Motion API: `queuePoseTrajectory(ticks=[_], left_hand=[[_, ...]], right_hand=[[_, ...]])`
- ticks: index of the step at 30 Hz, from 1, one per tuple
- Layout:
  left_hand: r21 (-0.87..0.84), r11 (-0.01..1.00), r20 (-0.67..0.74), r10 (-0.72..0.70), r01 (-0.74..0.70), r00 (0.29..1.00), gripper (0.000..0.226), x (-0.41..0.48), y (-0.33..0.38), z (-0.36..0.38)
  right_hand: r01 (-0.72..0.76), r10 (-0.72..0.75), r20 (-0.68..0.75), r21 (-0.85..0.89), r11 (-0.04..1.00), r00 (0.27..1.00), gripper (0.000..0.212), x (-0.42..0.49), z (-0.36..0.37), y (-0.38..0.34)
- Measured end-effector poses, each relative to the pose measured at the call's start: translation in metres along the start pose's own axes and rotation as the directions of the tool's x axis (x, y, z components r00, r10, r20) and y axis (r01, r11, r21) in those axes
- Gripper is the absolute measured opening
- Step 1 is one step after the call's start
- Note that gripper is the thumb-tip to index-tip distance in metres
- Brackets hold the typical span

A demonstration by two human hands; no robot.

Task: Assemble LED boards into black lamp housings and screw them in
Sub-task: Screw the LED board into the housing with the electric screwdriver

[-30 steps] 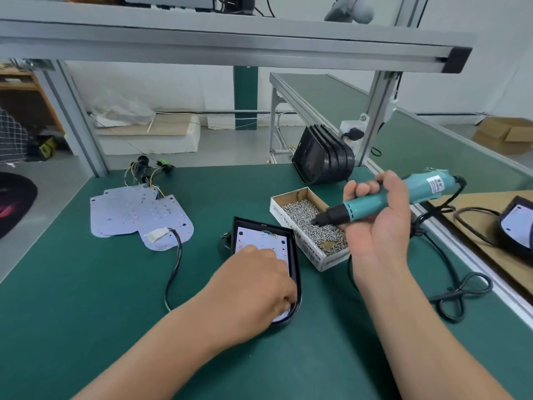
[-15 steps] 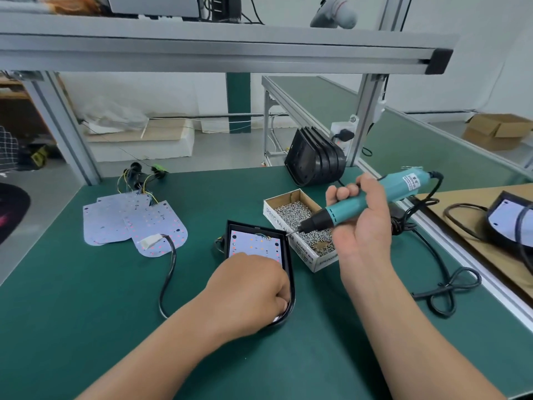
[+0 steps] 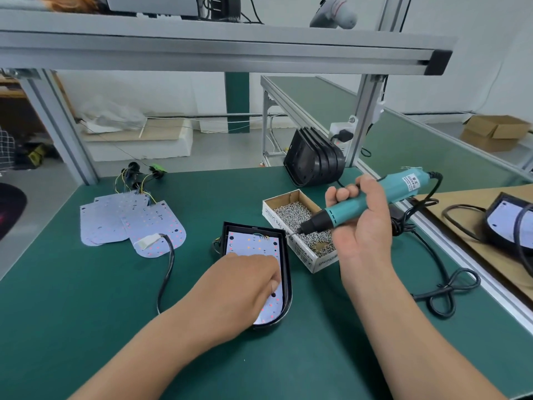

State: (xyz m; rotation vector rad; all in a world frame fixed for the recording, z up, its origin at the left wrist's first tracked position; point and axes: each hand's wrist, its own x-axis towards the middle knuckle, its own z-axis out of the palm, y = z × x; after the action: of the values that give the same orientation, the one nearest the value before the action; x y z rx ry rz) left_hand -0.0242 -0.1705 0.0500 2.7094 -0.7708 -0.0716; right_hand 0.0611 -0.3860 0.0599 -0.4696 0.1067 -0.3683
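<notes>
Now the screwdriver point(image 3: 346, 213) has swung from screw box point(image 3: 300, 252) toward housing point(image 3: 287, 269).

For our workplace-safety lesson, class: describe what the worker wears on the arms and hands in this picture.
Nothing is worn. The left hand and right hand are bare: no gloves, no rings showing. The left forearm and right forearm are uncovered to the picture's edge, with no sleeve, watch or wrist strap in view.

The left forearm point(image 3: 161, 345) and right forearm point(image 3: 403, 336) are bare as far as the view reaches. The left hand point(image 3: 245, 287) and right hand point(image 3: 363, 223) are bare too; the left thumbnail point(image 3: 275, 284) is short and plain.
</notes>
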Motion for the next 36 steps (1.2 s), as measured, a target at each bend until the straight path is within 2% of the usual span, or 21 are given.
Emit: queuePoseTrajectory(ticks=[4,10,15,19,23,36], left_hand=[[-0.169,0.983,-0.023,-0.072,0.067,0.997,0.012,-0.005,-0.003,-0.006],[-0.405,0.912,-0.21,-0.153,0.057,0.966,0.009,-0.006,-0.003,-0.005],[-0.524,0.85,-0.256,-0.222,0.057,0.941,0.024,-0.006,-0.006,0.001],[-0.616,0.784,-0.267,-0.294,0.072,0.918,0.031,-0.004,-0.009,0.007],[-0.634,0.77,-0.279,-0.307,0.066,0.91,0.038,-0.004,-0.01,0.008],[-0.648,0.757,-0.299,-0.35,0.08,0.887,0.034,-0.003,-0.008,0.01]], right_hand=[[-0.001,0.001,0.002,0.007,1.0,1.0,0.013,-0.002,0.002,0.0],[-0.011,0.007,0.098,0.044,0.999,0.995,0.012,-0.012,0.007,-0.001],[-0.042,0.039,0.248,0.005,0.999,0.968,0.013,-0.024,0.013,0.001],[-0.047,0.069,0.294,-0.082,0.996,0.953,0.009,-0.032,0.014,0.009],[-0.043,0.066,0.292,-0.085,0.995,0.954,0.009,-0.032,0.013,0.01],[-0.031,0.053,0.303,-0.075,0.997,0.952,0.009,-0.029,0.011,0.01]])
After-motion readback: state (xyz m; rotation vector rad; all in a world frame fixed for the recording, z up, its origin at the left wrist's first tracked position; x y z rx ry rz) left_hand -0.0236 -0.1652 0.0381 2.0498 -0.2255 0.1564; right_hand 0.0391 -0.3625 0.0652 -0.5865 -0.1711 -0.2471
